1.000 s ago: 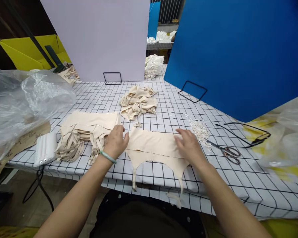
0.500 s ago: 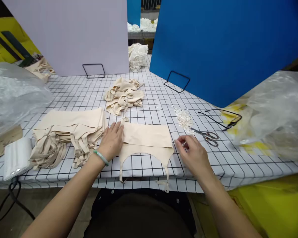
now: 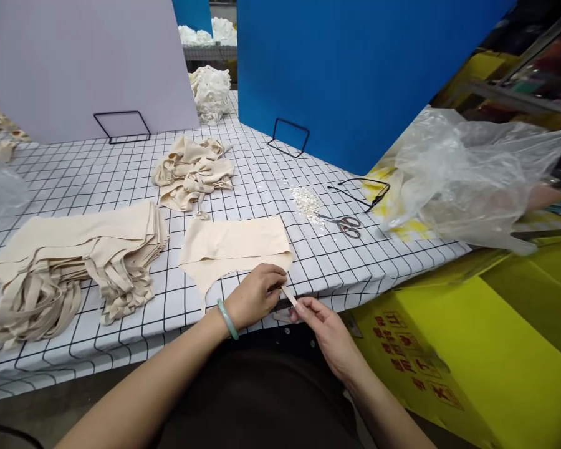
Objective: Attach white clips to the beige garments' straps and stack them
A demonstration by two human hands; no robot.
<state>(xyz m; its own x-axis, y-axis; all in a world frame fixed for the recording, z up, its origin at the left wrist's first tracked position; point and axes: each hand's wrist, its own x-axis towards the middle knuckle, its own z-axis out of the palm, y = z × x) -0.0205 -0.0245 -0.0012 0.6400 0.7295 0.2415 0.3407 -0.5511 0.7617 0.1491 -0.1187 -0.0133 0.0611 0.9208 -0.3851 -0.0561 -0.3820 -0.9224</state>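
A beige camisole (image 3: 243, 240) lies flat near the front edge of the table, its strap side towards me. Its right strap (image 3: 288, 296) runs taut between my two hands. My left hand (image 3: 257, 296), with a green bangle at the wrist, pinches the strap where it leaves the cloth. Further along it, my right hand (image 3: 320, 327) grips the strap between thumb and fingers, just past the table edge. To the left sits a stack of like camisoles (image 3: 88, 240) with straps bunched at the front. A crumpled heap of beige garments (image 3: 194, 171) lies behind.
Scissors (image 3: 348, 227) rest beside a pile of small white bits (image 3: 305, 202). Eyeglasses (image 3: 369, 193) and a clear plastic bag (image 3: 462, 168) are to the right. Lilac (image 3: 88, 62) and blue boards (image 3: 327, 75) stand at the back. A yellow box (image 3: 472, 349) stands below right.
My left hand has left the camisole's upper left side and taken its right strap. My right hand has moved down onto the same strap. The view has turned to the right.
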